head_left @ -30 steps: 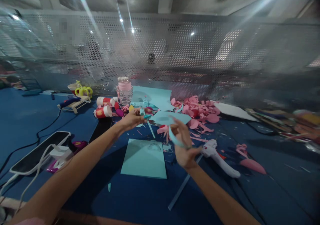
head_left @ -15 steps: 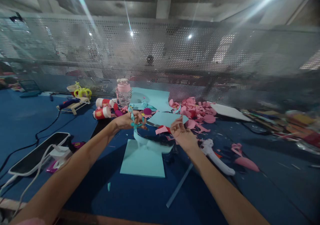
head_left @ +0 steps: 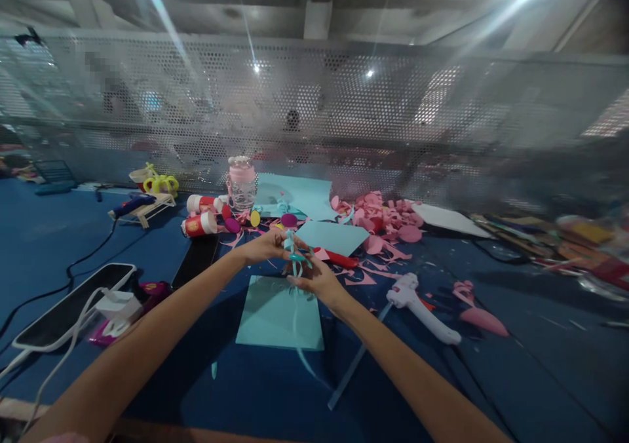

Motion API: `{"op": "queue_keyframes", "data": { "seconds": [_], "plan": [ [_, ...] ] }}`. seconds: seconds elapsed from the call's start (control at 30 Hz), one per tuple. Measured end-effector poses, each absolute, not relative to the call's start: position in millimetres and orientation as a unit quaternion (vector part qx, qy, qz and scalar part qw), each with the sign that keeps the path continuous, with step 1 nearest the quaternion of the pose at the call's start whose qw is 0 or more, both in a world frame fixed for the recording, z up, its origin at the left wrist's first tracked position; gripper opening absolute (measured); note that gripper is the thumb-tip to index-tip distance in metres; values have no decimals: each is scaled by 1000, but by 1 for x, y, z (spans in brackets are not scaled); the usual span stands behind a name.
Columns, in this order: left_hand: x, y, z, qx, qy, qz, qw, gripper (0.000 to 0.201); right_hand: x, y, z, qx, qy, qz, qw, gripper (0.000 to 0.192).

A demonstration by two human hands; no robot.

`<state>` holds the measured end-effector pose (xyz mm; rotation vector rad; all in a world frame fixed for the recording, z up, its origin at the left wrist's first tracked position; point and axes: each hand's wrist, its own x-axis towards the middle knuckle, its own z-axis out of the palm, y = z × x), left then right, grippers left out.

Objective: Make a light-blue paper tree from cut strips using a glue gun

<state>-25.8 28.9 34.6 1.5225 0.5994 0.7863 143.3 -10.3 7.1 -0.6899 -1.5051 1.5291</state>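
My left hand (head_left: 264, 248) is closed, its fingertips pinching a small curled light-blue piece (head_left: 289, 240) that looks like paper or thin foam. Just right of it, my right hand (head_left: 320, 280) has its fingers closed round a light-blue strip (head_left: 297, 328) below that piece. The strip's loose end hangs toward the table and curves to the right. A darker teal loop (head_left: 297, 257) shows between the hands; its exact shape is unclear. Beneath them lies a square light-blue sheet (head_left: 275, 322). Another light-blue sheet (head_left: 334, 236) lies just beyond the right hand.
A white glue gun (head_left: 427, 312) with a long clear glue stick (head_left: 351, 377) lies at right. Pink scraps (head_left: 378, 213) pile up behind. A clear bottle (head_left: 242, 184), red-and-white cups (head_left: 200, 224), and a white power bank or phone with cables (head_left: 73, 305) are at left.
My right hand has come left and toward me, from the far sheet to the strip by my left hand. The strip now hangs down instead of trailing to the right.
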Motion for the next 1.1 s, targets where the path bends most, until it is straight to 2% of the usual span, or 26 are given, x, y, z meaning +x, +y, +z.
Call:
{"op": "queue_keyframes", "data": {
  "seconds": [0.17, 0.33, 0.47, 0.67, 0.9, 1.1],
  "plan": [
    [-15, 24, 32, 620, 268, 350, 650, 39, 145, -12, 8, -321, -609, 577, 439, 26],
    [-9, 22, 33, 592, 253, 337, 687, 51, 146, -14, 12, -339, -590, 573, 457, 29],
    [-10, 16, 42, 583, 325, 367, 648, 61, 150, -15, 17, -351, -580, 549, 489, 28],
    [-4, 0, 49, 640, 412, 261, 594, 47, 158, -10, 13, -377, -546, 511, 547, 28],
    [5, 3, 38, 714, 446, 286, 457, 32, 158, -9, 9, -396, -529, 515, 546, 25],
    [-3, 6, 53, 783, 442, 276, 339, 17, 158, -9, 7, -385, -535, 535, 528, 32]
  ]
}}
